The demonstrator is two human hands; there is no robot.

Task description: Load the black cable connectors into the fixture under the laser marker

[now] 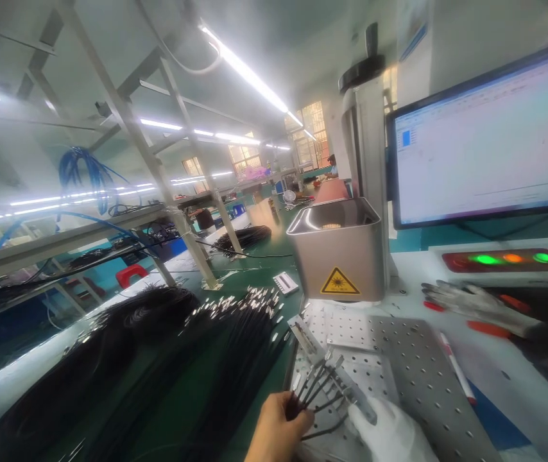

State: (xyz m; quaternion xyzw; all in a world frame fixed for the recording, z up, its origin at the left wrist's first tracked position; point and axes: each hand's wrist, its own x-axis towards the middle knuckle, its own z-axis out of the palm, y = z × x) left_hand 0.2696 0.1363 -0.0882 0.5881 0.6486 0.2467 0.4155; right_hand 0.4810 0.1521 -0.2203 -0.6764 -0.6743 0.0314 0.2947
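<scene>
At the bottom edge of the view, the bare left hand (pixel 278 427) is clenched around a small bunch of black cables (pixel 315 385), whose metal-tipped ends fan up and to the right from the fist. Just right of that grip, the right hand (pixel 389 436), in a white glove, has its fingers closed on the lower end of a narrow metal fixture bar (pixel 332 369), which slants up and to the left across the cable tips. Both hands and the bar lie over a perforated metal plate (pixel 413 366).

Left of the grip, a large pile of black cables with silver ends (pixel 226 333) spreads over the green bench (pixel 264 269). Beyond the grip stands a laser marking head (pixel 339 250) with a yellow warning triangle. Up and to the right are a monitor (pixel 486 135), a panel with green and orange lights (pixel 507 260), a grey work glove (pixel 476 305), and a pen (pixel 457 369) on the plate's far side.
</scene>
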